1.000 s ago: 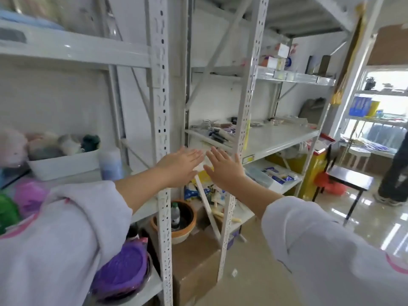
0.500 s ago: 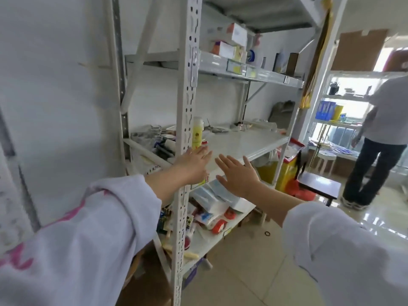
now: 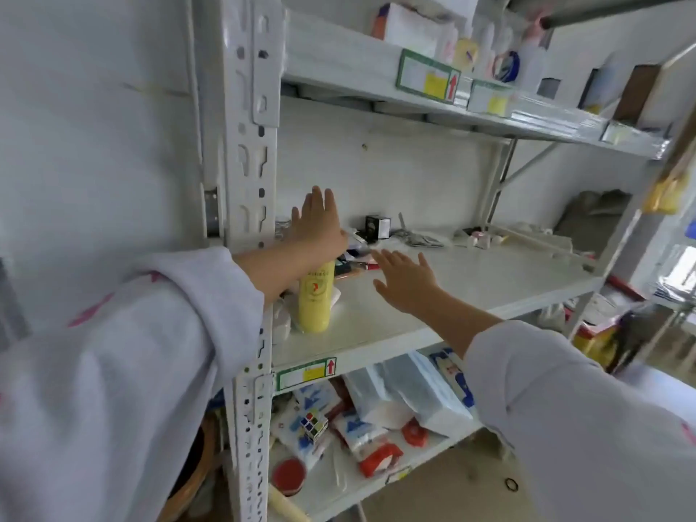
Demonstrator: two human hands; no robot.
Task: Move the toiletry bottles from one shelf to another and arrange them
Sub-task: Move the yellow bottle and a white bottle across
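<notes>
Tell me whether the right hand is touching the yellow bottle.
Apart. The head view shows the right hand open above bare shelf, with clear shelf surface between it and the yellow bottle.

Shelf (image 3: 470,280) right clear; clutter (image 3: 357,254) behind, prob.

White metal shelf (image 3: 470,292) carries an upright yellow bottle (image 3: 315,299).

Yellow bottle (image 3: 315,301): cap and top hidden behind left forearm; label print too small to read. Small items behind left hand (image 3: 319,222) on middle shelf (image 3: 470,280) (pens? tubes?) partly covered, indistinct. Top shelf (image 3: 339,65) boxes and bottles blurred, cut by upper edge. Shelf tag (image 3: 306,371) text unreadable. Right side of room smeared.
</notes>
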